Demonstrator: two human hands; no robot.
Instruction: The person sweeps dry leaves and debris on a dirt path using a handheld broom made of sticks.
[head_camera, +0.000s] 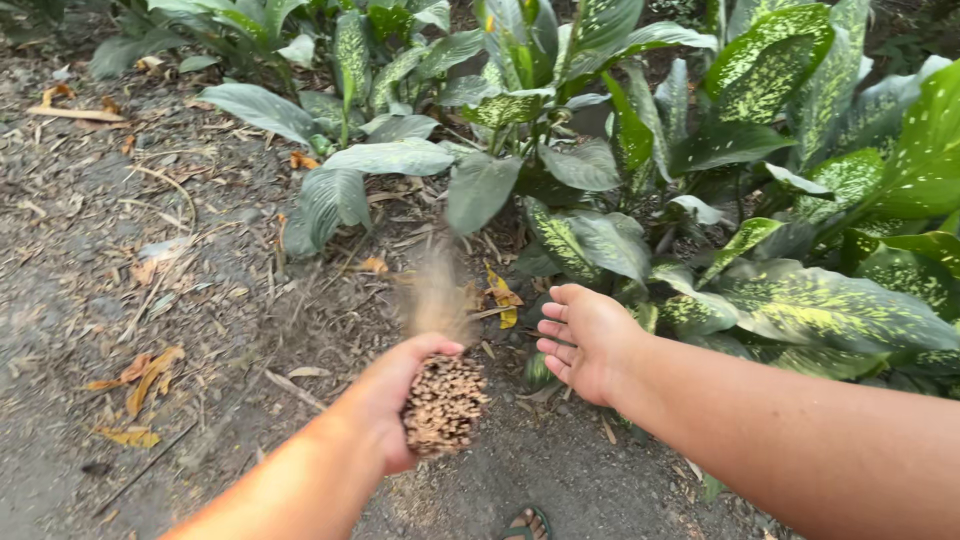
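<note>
Handful of brown pellets flung toward spotted-leaf plants.

Left hand (395, 405) cupped and curled around a heap of small brown pellets (443, 404), held low over bare soil (120, 300) near centre frame; blurred spray of the same grains (436, 295) in the air just above the fingers, between the hand and the plants. Right hand (588, 343) spread flat, palm turned toward the left hand, fingers loose and gripping nothing, just beside the heap but apart from it. Behind both, broad green leaves with pale yellow speckles (800, 300) and plainer grey-green leaves (385, 160). Dry yellow leaf litter (140, 375) scattered on the ground at left. Tip of a green sandal (527, 524) at bottom edge. No pot, bag or other container in view; pellets carried in the palm only.
</note>
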